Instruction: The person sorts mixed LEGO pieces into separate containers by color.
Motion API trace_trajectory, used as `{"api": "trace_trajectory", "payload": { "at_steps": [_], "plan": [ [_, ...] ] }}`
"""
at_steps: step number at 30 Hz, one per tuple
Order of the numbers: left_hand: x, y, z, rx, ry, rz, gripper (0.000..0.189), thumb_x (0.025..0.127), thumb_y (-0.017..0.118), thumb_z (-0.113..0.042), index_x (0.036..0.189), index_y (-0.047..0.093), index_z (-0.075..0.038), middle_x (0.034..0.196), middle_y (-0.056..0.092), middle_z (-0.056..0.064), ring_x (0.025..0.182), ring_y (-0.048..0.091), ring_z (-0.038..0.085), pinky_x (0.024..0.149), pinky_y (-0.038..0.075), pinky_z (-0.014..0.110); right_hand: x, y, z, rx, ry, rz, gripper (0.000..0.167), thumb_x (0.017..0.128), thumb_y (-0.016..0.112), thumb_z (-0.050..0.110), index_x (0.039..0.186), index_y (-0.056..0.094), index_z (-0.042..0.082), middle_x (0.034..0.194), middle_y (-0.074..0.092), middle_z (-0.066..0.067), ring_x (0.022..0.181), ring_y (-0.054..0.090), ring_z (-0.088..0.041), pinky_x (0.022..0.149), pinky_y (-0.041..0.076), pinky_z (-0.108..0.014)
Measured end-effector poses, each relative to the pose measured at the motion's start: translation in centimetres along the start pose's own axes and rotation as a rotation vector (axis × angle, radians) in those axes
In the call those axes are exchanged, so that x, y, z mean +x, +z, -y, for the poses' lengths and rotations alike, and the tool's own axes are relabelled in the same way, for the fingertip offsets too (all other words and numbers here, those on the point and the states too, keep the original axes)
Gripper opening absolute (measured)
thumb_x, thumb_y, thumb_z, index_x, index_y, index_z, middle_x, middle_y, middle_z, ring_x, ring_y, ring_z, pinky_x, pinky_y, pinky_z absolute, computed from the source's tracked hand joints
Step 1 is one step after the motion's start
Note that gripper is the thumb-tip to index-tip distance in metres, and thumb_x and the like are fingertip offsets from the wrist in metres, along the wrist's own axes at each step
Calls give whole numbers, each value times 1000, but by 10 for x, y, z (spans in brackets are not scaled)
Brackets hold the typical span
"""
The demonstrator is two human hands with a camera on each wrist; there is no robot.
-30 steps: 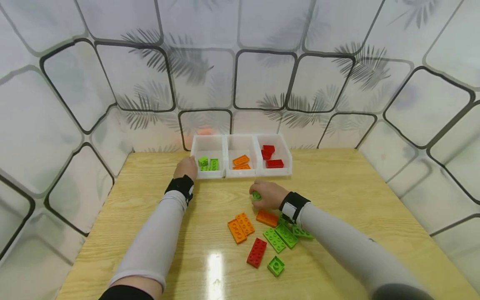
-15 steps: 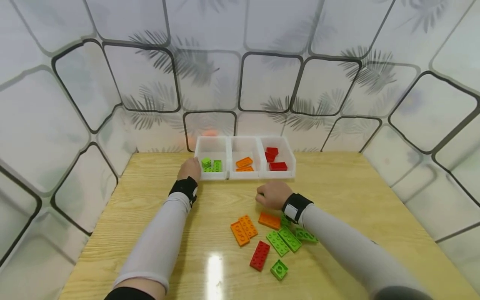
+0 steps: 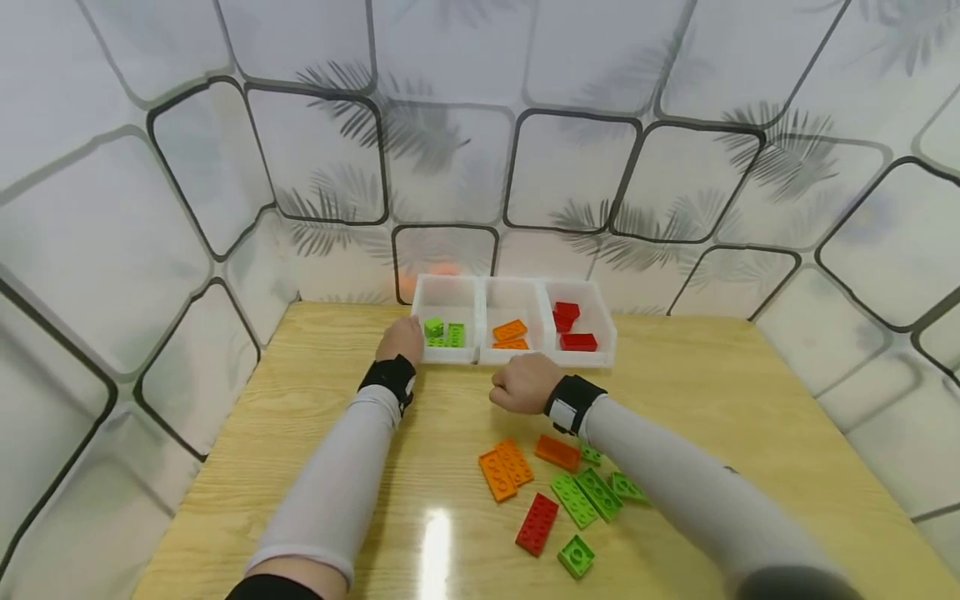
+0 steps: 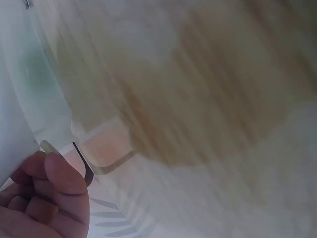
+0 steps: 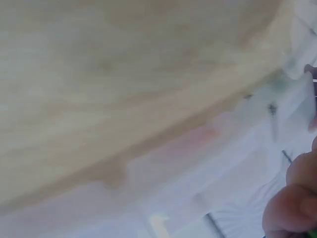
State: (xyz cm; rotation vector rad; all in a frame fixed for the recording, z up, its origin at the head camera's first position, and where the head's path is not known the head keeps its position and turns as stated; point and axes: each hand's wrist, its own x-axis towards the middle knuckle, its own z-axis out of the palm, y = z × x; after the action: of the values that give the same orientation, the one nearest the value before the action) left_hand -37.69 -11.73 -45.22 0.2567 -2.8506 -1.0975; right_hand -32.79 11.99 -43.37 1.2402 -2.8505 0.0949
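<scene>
My left hand [image 3: 401, 340] grips the left side of a white three-compartment tray [image 3: 453, 356]; its curled fingers meet the wall in the left wrist view. Inside the tray, green bricks [image 3: 455, 335] lie in the left compartment, orange bricks [image 3: 510, 330] in the middle and red bricks [image 3: 578, 342] in the right. Just in front of the middle compartment is my right hand [image 3: 527, 383], fingers curled. A sliver of the green brick [image 5: 313, 233] it holds shows at the corner of the right wrist view; the rest is hidden by the fingers.
On the wooden table [image 3: 300, 400], nearer me, lie two orange bricks [image 3: 498, 475] side by side, another orange brick [image 3: 558, 452], a red brick [image 3: 537, 524], a small square green brick [image 3: 576, 557] and several green bricks [image 3: 574, 500] partly under the right forearm. A patterned curtain [image 3: 450, 167] rises behind.
My right hand has moved left and closer to the tray with the green brick. The left hand stays at the tray's side. The head view has shifted slightly left.
</scene>
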Motion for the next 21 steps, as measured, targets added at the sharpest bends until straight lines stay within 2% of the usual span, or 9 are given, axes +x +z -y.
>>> {"api": "trace_trajectory", "payload": {
  "at_steps": [3,8,11,17,21],
  "plan": [
    [1,0,0,1,-13,-1,52,109,26,-32,91,64,0,77,56,13,72,56,30,70,46,43,22,-3,7,-35,-35,-49,41,92,52,22,55,36,20,51,24,8,44,23,-9,46,15,-24],
    [-1,-1,-1,-6,-22,-1,51,109,28,-32,97,64,1,90,65,19,80,61,33,75,49,47,58,-1,9,-136,-103,-213,32,94,47,21,63,42,18,55,30,6,47,32,-11,47,18,-24],
    [-4,-2,-2,-6,-16,1,50,109,28,-32,95,64,0,94,66,20,84,63,34,75,49,47,77,1,6,-208,-113,-270,28,97,43,21,70,46,15,60,37,3,53,40,-15,51,24,-26],
    [-3,-2,-2,-5,-15,9,48,109,28,-32,82,57,-3,77,55,14,73,56,30,67,44,40,107,11,1,-323,-54,-238,22,102,40,23,85,49,12,75,47,-1,71,46,-21,64,33,-34],
    [-1,-3,1,-5,-29,-4,47,109,29,-31,79,54,-5,73,50,10,66,50,26,62,40,37,124,21,0,-367,-21,-203,24,104,39,24,88,50,11,78,48,-2,74,47,-22,66,38,-35]
  ]
}}
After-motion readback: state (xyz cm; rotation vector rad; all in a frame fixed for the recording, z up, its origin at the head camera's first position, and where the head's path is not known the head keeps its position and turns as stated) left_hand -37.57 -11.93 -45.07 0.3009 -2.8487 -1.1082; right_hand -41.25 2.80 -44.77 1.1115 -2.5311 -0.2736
